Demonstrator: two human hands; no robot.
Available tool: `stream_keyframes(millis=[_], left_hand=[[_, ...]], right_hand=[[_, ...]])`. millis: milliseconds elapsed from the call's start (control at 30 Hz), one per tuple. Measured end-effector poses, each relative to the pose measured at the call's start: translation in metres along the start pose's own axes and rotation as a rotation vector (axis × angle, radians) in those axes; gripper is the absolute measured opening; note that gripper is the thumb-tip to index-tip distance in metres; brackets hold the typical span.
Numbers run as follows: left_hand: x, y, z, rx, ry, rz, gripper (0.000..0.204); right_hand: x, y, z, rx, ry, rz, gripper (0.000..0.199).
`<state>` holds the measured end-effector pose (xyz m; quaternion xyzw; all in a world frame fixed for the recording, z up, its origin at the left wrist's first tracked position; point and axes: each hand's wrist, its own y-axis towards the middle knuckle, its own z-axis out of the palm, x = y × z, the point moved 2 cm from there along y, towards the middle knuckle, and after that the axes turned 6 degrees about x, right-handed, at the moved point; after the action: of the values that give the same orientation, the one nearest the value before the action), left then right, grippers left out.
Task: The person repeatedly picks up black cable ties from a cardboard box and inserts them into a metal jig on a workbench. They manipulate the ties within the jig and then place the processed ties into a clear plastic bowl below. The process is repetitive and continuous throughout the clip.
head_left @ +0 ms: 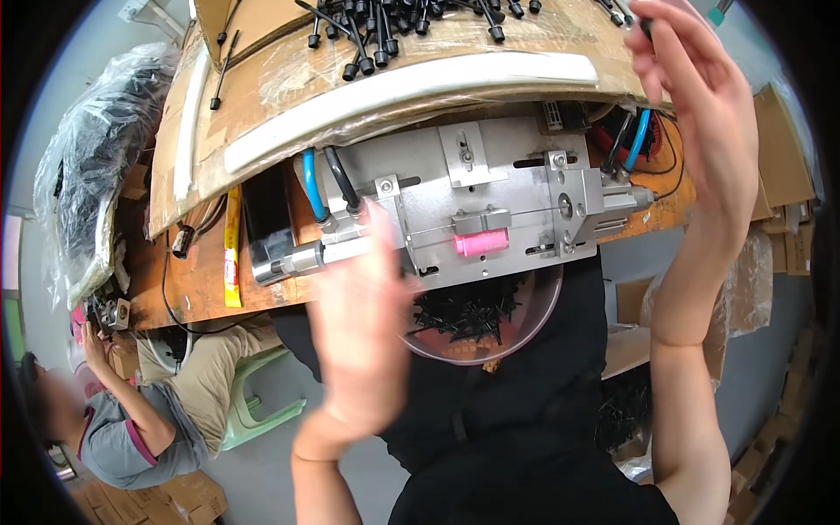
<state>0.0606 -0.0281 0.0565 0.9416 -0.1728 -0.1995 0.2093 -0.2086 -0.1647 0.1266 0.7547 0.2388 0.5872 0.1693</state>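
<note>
**Head view: my hands over the metal fixture**

My right hand (700,131) is raised at the cardboard tray (289,87), fingertips pinched on a small black part (647,28), likely one of the black pieces (385,35) lying there. My left hand (363,341), blurred, fingers spread and empty, hovers before the metal fixture (490,201). Its pink cylinder (481,242) lies horizontally, long axis left to right. A clear bowl (490,324) sits below, apparently catching pieces.

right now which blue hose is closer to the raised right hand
The blue hose at the jig's right end, just beside the right hand. The other blue hose is at the left end.
</note>
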Motion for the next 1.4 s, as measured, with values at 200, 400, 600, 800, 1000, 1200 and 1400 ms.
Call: stream_keyframes(millis=[200, 400, 600, 800, 1000, 1200, 1400], left_hand=[[-0.042, -0.019, 0.070, 0.199, 0.058, 0.023, 0.068], [-0.048, -0.016, 0.078, 0.279, 0.028, 0.000, 0.070], [-0.045, -0.016, 0.068, 0.327, -0.013, -0.023, 0.073], [-0.044, -0.031, 0.039, 0.310, -0.230, -0.119, 0.079], [-0.039, -0.035, 0.030, 0.312, -0.256, -0.156, 0.076], [-0.017, 0.020, 0.010, 0.120, -0.109, -0.034, 0.064], [0.046, 0.160, -0.005, -0.010, 0.094, 0.280, 0.020]], right_hand=[[0.006, -0.053, 0.023, -0.017, 0.119, 0.061, 0.024], [0.018, -0.080, 0.032, -0.155, 0.029, 0.051, 0.015], [0.005, -0.143, 0.070, 0.046, -0.330, 0.026, 0.053], [-0.016, -0.174, 0.109, 0.293, -0.378, -0.041, 0.066], [-0.024, -0.167, 0.116, 0.349, -0.390, -0.009, 0.069], [0.004, -0.130, 0.093, 0.444, -0.442, -0.035, 0.056], [-0.004, 0.022, 0.068, 0.283, -1.048, -0.596, 0.029]])
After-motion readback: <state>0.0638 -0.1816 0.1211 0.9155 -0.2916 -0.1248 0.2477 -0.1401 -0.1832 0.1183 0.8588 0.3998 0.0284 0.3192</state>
